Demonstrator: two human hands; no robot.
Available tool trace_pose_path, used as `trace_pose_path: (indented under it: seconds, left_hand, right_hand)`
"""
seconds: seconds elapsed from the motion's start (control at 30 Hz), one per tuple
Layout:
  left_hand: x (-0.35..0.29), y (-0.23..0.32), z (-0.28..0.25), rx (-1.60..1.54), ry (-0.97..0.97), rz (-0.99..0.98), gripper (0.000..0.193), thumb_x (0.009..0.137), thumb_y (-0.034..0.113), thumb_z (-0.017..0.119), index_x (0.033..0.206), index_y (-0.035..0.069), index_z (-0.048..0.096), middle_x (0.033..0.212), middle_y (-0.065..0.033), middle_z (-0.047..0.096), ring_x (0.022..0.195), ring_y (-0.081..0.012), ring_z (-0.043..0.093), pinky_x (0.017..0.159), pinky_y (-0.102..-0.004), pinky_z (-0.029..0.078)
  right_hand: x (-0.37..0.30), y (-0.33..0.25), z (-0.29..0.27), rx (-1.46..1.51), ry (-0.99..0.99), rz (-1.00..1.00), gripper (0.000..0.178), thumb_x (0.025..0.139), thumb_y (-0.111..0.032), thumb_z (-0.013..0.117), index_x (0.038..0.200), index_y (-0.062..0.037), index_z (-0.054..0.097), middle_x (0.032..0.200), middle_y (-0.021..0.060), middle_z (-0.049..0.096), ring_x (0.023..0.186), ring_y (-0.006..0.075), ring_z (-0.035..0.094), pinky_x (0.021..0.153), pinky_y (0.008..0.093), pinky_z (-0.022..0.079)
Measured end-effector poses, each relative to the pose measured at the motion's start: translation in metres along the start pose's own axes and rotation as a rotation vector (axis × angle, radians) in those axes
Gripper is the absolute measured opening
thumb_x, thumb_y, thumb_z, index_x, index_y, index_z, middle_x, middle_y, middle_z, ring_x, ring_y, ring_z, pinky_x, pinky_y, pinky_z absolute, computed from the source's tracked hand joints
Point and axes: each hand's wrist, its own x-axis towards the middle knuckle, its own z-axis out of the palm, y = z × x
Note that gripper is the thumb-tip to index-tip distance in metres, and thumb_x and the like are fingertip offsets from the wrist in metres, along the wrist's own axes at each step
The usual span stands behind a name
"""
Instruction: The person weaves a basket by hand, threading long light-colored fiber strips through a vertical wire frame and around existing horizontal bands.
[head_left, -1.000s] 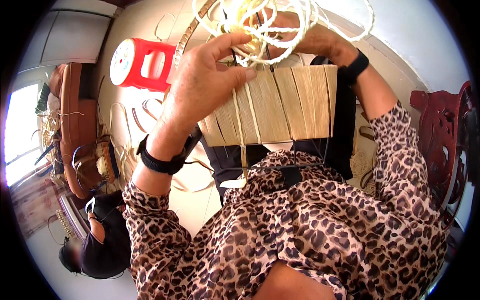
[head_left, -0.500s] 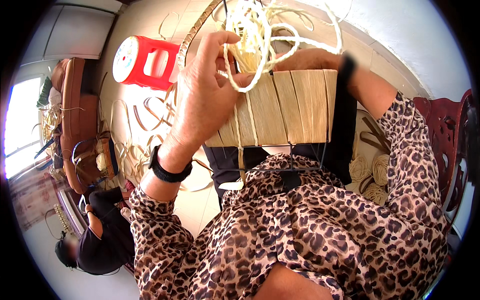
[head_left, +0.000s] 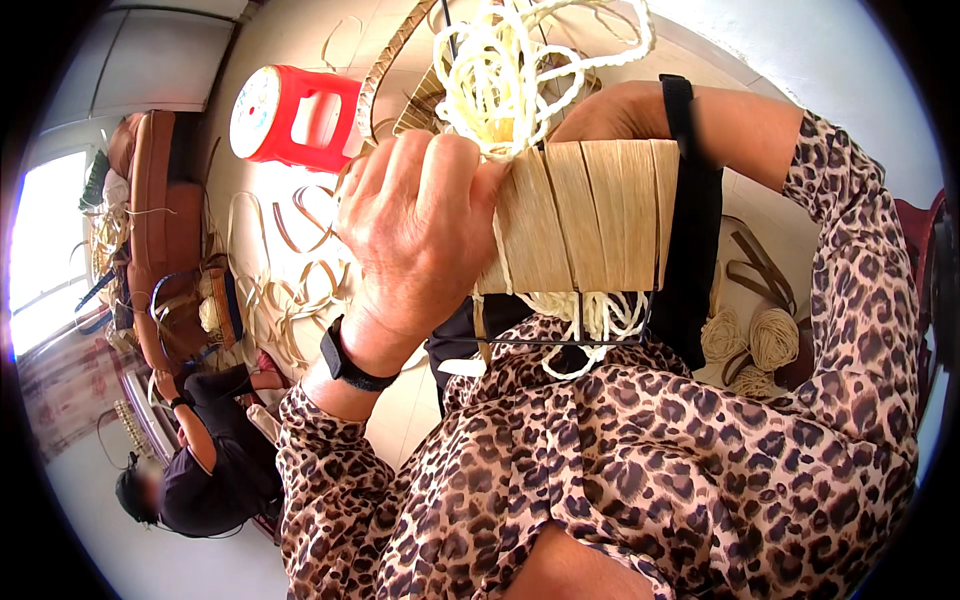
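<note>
A black wire frame (head_left: pixel 645 318), its side wrapped in flat tan strips (head_left: pixel 590 215), sits over my lap. My left hand (head_left: pixel 415 220) is closed in a fist at the upper left of this wrapped side, thumb beside the pale cord. Its fingertips are hidden, and I cannot see what they grip. My right hand (head_left: pixel 610 112) reaches behind the wrapped side, its fingers out of sight. Loose pale twisted cord (head_left: pixel 500 75) lies heaped above the upper edge. More loops of cord (head_left: pixel 605 325) show below the lower edge. A tan strip end (head_left: pixel 480 330) hangs from the frame.
A red plastic stool (head_left: pixel 300 115) lies on its side to the upper left. Loose tan strips (head_left: pixel 290 310) lie on the floor. Balls of cord (head_left: pixel 772 340) and brown strips (head_left: pixel 757 262) lie at the right. Another person (head_left: pixel 215 460) sits at the lower left.
My left hand has gone from fingers apart in the cord loops to a fist lower down. My right wrist has moved up. Cord loops now show below the frame's wrapped side.
</note>
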Motion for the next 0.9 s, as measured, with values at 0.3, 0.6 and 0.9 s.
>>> trace_pose_path:
  seconds: [0.3, 0.6, 0.9]
  left_hand:
    - [-0.043, 0.009, -0.031, -0.222, -0.131, 0.271, 0.020, 0.070, 0.009, 0.060, 0.088, 0.017, 0.061, 0.108, -0.0117, 0.054, 0.096, -0.0246, 0.051, 0.078, -0.0393, 0.045]
    - [-0.047, 0.024, -0.012, -0.009, -0.365, 0.328, 0.037, 0.067, 0.024, 0.067, 0.100, 0.039, 0.060, 0.135, -0.0054, 0.033, 0.124, -0.0369, 0.027, 0.098, -0.0481, 0.027]
    - [-0.043, 0.013, -0.006, -0.137, -0.247, 0.569, 0.018, 0.068, 0.023, 0.067, 0.083, 0.023, 0.058, 0.125, -0.0006, 0.043, 0.123, -0.0290, 0.034, 0.103, -0.0478, 0.025]
  right_hand:
    - [0.003, -0.001, 0.003, -0.016, -0.064, 0.034, 0.044, 0.078, -0.030, 0.063, 0.104, 0.0040, 0.055, 0.095, 0.0082, 0.061, 0.087, 0.0128, 0.050, 0.079, 0.0283, 0.041]
    - [0.004, -0.005, 0.005, -0.045, -0.091, 0.055, 0.042, 0.080, -0.029, 0.062, 0.105, 0.0035, 0.055, 0.095, 0.0087, 0.061, 0.087, 0.0133, 0.051, 0.080, 0.0286, 0.041]
    - [0.003, -0.006, 0.003, -0.063, -0.104, 0.065, 0.040, 0.081, -0.027, 0.061, 0.106, 0.0030, 0.054, 0.095, 0.0093, 0.061, 0.086, 0.0137, 0.052, 0.080, 0.0290, 0.042]
